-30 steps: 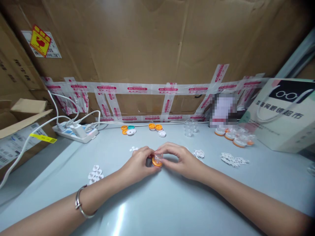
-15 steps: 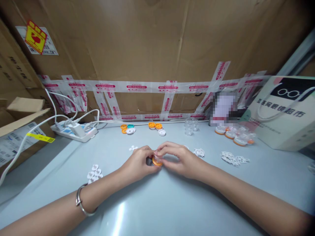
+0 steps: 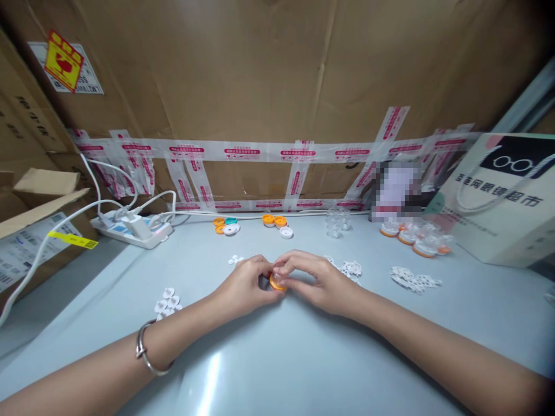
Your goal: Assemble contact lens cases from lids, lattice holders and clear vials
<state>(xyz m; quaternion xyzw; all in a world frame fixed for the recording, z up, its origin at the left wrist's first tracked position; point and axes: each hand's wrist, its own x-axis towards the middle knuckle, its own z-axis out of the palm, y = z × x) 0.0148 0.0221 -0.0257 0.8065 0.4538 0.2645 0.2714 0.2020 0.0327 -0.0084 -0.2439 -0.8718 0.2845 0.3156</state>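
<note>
My left hand (image 3: 245, 287) and my right hand (image 3: 314, 280) meet at the middle of the grey table (image 3: 277, 358). Together their fingertips pinch a small orange round piece (image 3: 276, 282) with a clear part on top, held just above the table. Fingers of both hands are curled around it, so most of the piece is hidden. A metal bracelet (image 3: 147, 355) sits on my left wrist.
Orange, teal and white caps (image 3: 228, 226) and more caps (image 3: 277, 224) lie at the back. Clear cups (image 3: 337, 222), orange-rimmed pieces (image 3: 411, 236), white lacy discs (image 3: 414, 279), white small discs (image 3: 168, 301), a power strip (image 3: 132, 231), a paper bag (image 3: 498, 202), cardboard boxes (image 3: 34, 219).
Both hands stay together on the orange piece; the fingers have closed in over it, hiding more of its clear top. The view has shifted slightly.
</note>
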